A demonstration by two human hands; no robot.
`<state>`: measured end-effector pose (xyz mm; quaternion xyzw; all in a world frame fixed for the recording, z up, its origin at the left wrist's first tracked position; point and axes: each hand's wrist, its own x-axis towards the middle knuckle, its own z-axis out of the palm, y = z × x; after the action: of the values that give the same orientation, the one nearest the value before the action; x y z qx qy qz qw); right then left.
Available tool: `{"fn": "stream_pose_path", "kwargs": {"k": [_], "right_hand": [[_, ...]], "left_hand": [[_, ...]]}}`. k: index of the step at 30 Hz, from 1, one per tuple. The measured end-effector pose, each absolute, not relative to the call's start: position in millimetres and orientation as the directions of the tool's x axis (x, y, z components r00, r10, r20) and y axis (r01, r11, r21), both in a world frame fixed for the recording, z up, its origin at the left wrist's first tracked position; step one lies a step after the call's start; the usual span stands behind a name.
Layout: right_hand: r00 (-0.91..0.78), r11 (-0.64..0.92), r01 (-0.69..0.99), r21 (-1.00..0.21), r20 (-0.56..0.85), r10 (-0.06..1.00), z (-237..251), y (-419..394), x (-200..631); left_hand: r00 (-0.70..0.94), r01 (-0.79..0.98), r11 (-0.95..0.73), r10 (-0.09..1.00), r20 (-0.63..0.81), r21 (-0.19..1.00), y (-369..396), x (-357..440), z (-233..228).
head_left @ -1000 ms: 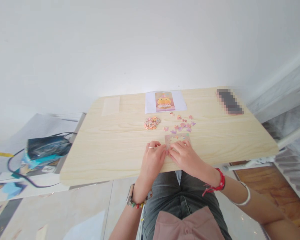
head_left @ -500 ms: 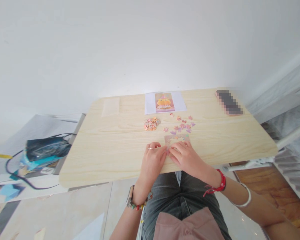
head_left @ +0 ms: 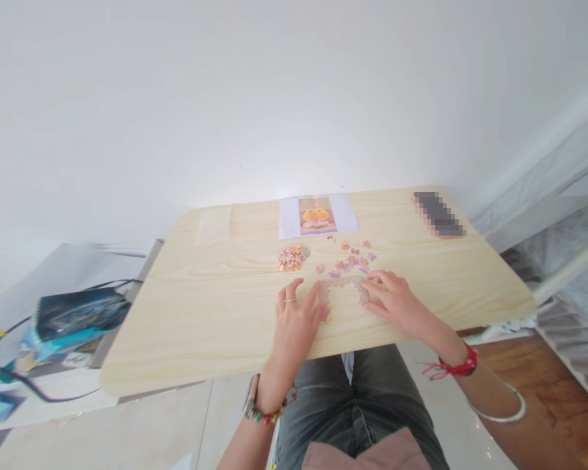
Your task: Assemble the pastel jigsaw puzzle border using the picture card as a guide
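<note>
A partly joined jigsaw border [head_left: 325, 299] lies near the table's front edge, with a top strip and two sides around bare wood. My left hand [head_left: 294, 323] rests beside its left side, fingers apart, the thumb and index finger touching the pieces there. At its upper right corner, my right hand [head_left: 399, 303] has its fingers stretched out over the right side, covering part of it. Loose pink and purple jigsaw pieces [head_left: 351, 260] are scattered just beyond the border. A heap of jigsaw pieces [head_left: 293, 257] sits farther left.
Behind the pieces lies a printed sheet [head_left: 316, 215] with a yellow cartoon figure. A clear flat sheet [head_left: 213, 225] is at the back left, and a pixelated phone [head_left: 438, 213] at the back right. Left of the table [head_left: 200, 326] stands a dark and blue bag [head_left: 78, 316].
My right hand has moved right, away from my left hand, to the border's right corner. My left hand's fingers have spread, uncovering the border's left side. The view has tilted up slightly.
</note>
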<state>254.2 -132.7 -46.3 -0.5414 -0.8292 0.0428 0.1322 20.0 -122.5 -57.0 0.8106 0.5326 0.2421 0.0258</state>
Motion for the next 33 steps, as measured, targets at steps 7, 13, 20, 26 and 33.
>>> {"fn": "stream_pose_path", "kwargs": {"k": [7,13,20,26,33], "right_hand": [[-0.356,0.394,0.887,-0.241,0.185,0.916,-47,-130,251],[-0.338,0.379,0.887,-0.264,0.188,0.922,-50,-128,251],[-0.34,0.379,0.881,-0.283,0.178,0.923,-50,-120,250],[-0.348,0.405,0.869,-0.284,0.231,0.909,-45,-116,254],[-0.304,0.399,0.856,-0.329,0.306,0.902,-30,-62,258]], "left_hand": [[0.316,0.865,-0.41,0.893,0.321,0.289,-116,22,-62],[0.299,0.874,-0.396,0.896,0.329,0.283,-113,23,-65],[0.289,0.873,-0.394,0.893,0.345,0.288,-110,24,-66],[0.291,0.863,-0.411,0.88,0.376,0.294,-110,22,-68],[0.285,0.847,-0.443,0.844,0.455,0.292,-111,17,-63]]}}
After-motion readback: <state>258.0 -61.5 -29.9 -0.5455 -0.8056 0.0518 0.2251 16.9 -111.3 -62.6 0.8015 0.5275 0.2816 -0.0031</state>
